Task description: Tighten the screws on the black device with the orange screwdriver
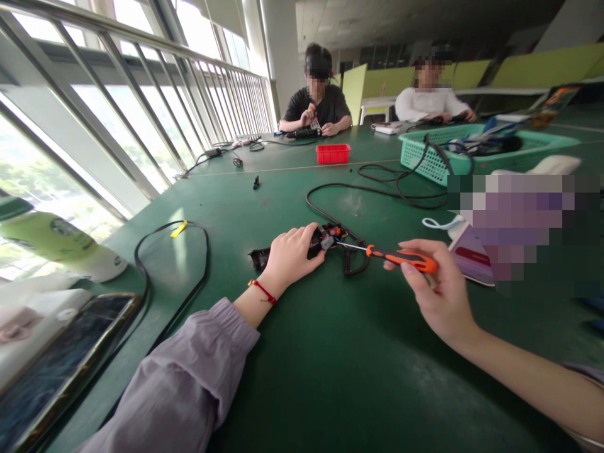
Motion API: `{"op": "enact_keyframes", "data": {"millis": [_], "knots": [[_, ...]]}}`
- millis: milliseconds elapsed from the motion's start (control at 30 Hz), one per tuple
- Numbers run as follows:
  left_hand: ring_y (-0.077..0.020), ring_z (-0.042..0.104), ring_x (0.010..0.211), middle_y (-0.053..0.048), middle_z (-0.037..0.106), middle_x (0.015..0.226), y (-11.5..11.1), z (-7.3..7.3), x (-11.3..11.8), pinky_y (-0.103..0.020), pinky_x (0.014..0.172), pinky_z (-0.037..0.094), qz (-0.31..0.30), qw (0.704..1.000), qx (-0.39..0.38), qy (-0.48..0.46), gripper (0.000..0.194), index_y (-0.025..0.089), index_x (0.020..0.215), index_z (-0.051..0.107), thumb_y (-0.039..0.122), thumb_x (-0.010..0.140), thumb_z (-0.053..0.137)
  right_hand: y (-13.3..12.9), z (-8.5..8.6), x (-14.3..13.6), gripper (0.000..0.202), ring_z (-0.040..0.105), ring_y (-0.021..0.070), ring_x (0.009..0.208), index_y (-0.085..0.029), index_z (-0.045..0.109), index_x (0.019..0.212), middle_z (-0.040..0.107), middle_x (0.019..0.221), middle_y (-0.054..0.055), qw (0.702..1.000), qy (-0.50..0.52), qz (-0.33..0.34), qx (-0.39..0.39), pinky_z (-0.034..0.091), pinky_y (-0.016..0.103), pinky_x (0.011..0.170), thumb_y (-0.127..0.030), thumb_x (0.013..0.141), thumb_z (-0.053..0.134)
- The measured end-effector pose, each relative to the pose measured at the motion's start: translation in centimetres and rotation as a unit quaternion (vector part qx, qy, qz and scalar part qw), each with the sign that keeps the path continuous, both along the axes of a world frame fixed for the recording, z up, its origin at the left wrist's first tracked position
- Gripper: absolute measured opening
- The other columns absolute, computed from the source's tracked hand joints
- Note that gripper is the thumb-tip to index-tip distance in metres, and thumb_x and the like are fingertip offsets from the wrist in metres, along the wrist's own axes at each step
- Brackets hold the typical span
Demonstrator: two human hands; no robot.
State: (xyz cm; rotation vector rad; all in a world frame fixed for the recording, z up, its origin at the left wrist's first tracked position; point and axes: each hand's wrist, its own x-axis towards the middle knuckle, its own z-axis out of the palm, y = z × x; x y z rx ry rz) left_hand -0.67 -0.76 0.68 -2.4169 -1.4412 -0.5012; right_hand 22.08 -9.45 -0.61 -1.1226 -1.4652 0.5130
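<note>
My left hand (293, 255) is wrapped over a black, elongated device body (260, 258) lying on the green table, a red cord round that wrist. Beyond my thumb the device's opened end (334, 234) shows small red and grey parts. My right hand (436, 286) grips the orange and black handle of a screwdriver (401, 257). Its metal shaft points left, with the tip at the opened end; whether it sits in a screw is too small to tell. A black loop-shaped piece (355, 263) lies just below the shaft.
A black cable (325, 186) runs back toward a teal basket (519, 165) of tools. A red tray (333, 154) stands mid-table, a small black part (256, 183) left of it. Left are a phone (70, 352), a green-white bottle (56, 239) and another cable (207, 251). Two people sit opposite.
</note>
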Motion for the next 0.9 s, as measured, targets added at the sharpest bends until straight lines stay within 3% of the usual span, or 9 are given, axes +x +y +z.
{"op": "enact_keyframes", "data": {"millis": [100, 267, 367, 500, 667, 833, 900], "knots": [[-0.0211, 0.063, 0.087, -0.005, 0.067, 0.092, 0.00, 0.00, 0.00, -0.030, 0.070, 0.044, 0.000, 1.000, 0.006, 0.002, 0.046, 0.016, 0.121, 0.048, 0.040, 0.081, 0.048, -0.17, 0.14, -0.10, 0.017, 0.059, 0.0152, 0.053, -0.022, 0.053, 0.100, 0.053, 0.054, -0.004, 0.998, -0.005, 0.038, -0.048, 0.048, 0.030, 0.055, -0.034, 0.089, 0.048], [-0.0211, 0.063, 0.087, -0.005, 0.067, 0.092, -0.03, 0.04, 0.02, -0.030, 0.070, 0.044, 0.000, 1.000, 0.006, 0.003, 0.046, 0.016, 0.121, 0.048, 0.041, 0.082, 0.048, -0.05, 0.03, -0.02, 0.025, 0.064, 0.0193, 0.084, -0.023, 0.050, 0.108, 0.063, 0.089, 0.005, 1.000, -0.006, -0.009, 0.015, 0.050, 0.037, 0.078, -0.029, 0.085, 0.056], [-0.0208, 0.063, 0.088, -0.006, 0.067, 0.093, -0.04, 0.06, 0.04, -0.029, 0.071, 0.044, 0.004, 1.000, -0.001, 0.005, 0.047, 0.016, 0.121, 0.048, 0.041, 0.082, 0.048, 0.00, -0.01, 0.01, 0.023, 0.064, 0.0180, 0.070, -0.024, 0.050, 0.108, 0.061, 0.074, 0.001, 1.000, 0.009, 0.018, -0.005, 0.051, 0.036, 0.069, -0.031, 0.086, 0.054], [-0.0210, 0.063, 0.088, -0.006, 0.067, 0.093, -0.06, 0.08, 0.06, -0.030, 0.071, 0.045, 0.004, 1.000, -0.003, 0.006, 0.047, 0.016, 0.121, 0.047, 0.041, 0.081, 0.048, -0.20, 0.15, -0.01, 0.021, 0.052, 0.0128, 0.049, -0.023, 0.053, 0.105, 0.049, 0.054, -0.005, 0.998, 0.030, 0.044, -0.014, 0.044, 0.028, 0.051, -0.036, 0.091, 0.045], [-0.0210, 0.063, 0.089, -0.006, 0.067, 0.094, -0.08, 0.12, 0.07, -0.029, 0.071, 0.044, 0.004, 1.000, -0.004, 0.005, 0.046, 0.017, 0.121, 0.047, 0.041, 0.081, 0.048, -0.36, 0.02, 0.17, 0.027, 0.042, 0.0101, 0.049, -0.022, 0.059, 0.102, 0.048, 0.061, -0.002, 1.000, -0.012, 0.025, -0.011, 0.034, 0.026, 0.046, -0.036, 0.093, 0.039], [-0.0216, 0.063, 0.088, -0.006, 0.067, 0.093, -0.07, 0.10, 0.05, -0.030, 0.071, 0.044, 0.004, 1.000, 0.001, 0.007, 0.047, 0.016, 0.121, 0.048, 0.041, 0.081, 0.048, -0.25, -0.21, 0.26, 0.026, 0.053, 0.0133, 0.063, -0.023, 0.052, 0.111, 0.053, 0.083, 0.002, 1.000, -0.004, 0.011, 0.009, 0.043, 0.029, 0.056, -0.031, 0.086, 0.050], [-0.0213, 0.063, 0.087, -0.006, 0.067, 0.093, -0.06, 0.10, 0.04, -0.030, 0.070, 0.044, 0.002, 1.000, 0.003, 0.008, 0.046, 0.016, 0.121, 0.048, 0.041, 0.081, 0.048, -0.19, -0.19, 0.22, 0.023, 0.055, 0.0139, 0.062, -0.022, 0.051, 0.108, 0.054, 0.077, 0.001, 1.000, 0.008, 0.023, 0.003, 0.044, 0.029, 0.055, -0.031, 0.087, 0.049]]}}
